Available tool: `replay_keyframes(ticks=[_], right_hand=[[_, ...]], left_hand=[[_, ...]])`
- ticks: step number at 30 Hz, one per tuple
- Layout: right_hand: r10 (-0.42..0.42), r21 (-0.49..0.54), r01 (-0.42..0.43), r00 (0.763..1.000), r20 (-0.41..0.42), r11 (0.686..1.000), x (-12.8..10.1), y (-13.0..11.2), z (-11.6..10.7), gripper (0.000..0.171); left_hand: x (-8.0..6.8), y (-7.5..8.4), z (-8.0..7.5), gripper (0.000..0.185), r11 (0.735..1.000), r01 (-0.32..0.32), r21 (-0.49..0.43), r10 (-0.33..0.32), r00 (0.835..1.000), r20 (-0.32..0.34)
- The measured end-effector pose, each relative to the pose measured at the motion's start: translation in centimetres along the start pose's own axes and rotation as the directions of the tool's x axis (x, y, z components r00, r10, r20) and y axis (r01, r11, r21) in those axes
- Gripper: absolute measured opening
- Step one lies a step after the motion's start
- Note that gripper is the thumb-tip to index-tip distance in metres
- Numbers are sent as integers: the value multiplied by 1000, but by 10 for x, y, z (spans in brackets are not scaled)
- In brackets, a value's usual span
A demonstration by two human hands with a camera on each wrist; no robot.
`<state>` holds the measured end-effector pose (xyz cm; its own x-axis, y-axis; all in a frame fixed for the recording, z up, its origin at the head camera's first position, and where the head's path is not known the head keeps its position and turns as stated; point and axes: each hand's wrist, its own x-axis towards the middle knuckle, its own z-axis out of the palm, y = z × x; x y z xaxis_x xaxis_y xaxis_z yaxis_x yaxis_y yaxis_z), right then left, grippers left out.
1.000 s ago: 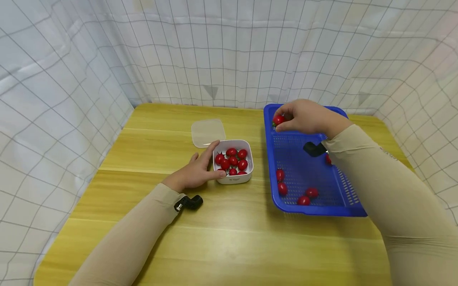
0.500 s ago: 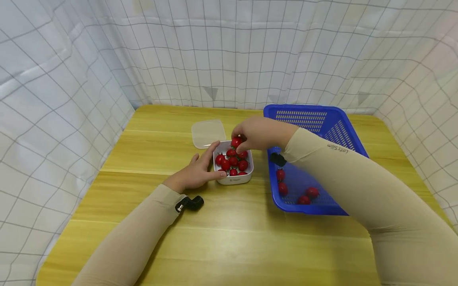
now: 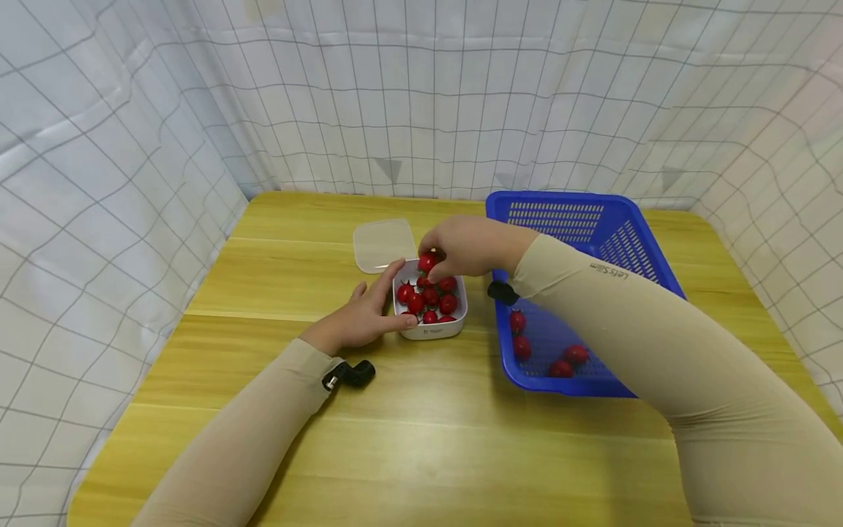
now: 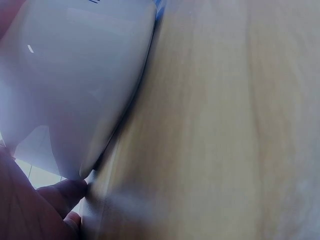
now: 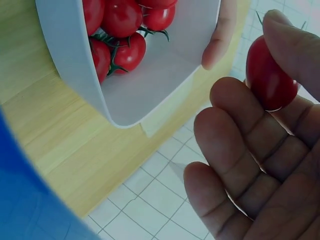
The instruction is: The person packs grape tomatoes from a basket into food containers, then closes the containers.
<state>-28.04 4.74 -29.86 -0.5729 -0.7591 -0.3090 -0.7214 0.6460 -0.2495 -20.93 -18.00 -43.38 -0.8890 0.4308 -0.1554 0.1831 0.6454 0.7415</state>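
Observation:
In the head view, a small white square box [image 3: 435, 333] holds several red cherry tomatoes [image 3: 430, 296] with green stems. My left hand [image 3: 356, 322] holds its left side, thumb at the front rim and index finger along the back left corner. In the left wrist view the box's smooth wall [image 4: 75, 85] fills the upper left, with fingertips at its lower edge. My right hand [image 3: 477, 245] pinches one cherry tomato [image 5: 271, 75] between thumb and fingers, over the back part of the box. The right wrist view shows bare white floor in one corner of the box.
A blue perforated basket [image 3: 503, 351] stands on the right, partly under my right forearm, with several cherry tomatoes [image 3: 560, 368] near its front. A translucent lid [image 3: 382, 245] lies behind the box on the wooden table [image 3: 408, 439]. Grid-patterned cloth [image 3: 435, 110] hangs around the table.
My right hand has carried a cherry tomato left from the basket's back left corner to above the box, then shifted slightly further left. My left hand stays at the box.

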Motion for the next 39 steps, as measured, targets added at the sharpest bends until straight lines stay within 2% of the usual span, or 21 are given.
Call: replay_keyframes(ticks=[12, 20, 39], right_hand=[[-13, -12, 13, 1000, -3, 1000, 4, -4, 1, 29], [-7, -15, 7, 1000, 1, 1000, 7, -6, 1, 34], [3, -5, -3, 1000, 19, 1000, 7, -6, -1, 43]], left_hand=[[-1, -1, 0, 103, 1000, -5, -6, 5, 1000, -5], [-2, 2, -1, 103, 1000, -2, -15, 2, 1000, 2], [-1, -1, -1, 105, 1000, -4, -3, 4, 1000, 4]])
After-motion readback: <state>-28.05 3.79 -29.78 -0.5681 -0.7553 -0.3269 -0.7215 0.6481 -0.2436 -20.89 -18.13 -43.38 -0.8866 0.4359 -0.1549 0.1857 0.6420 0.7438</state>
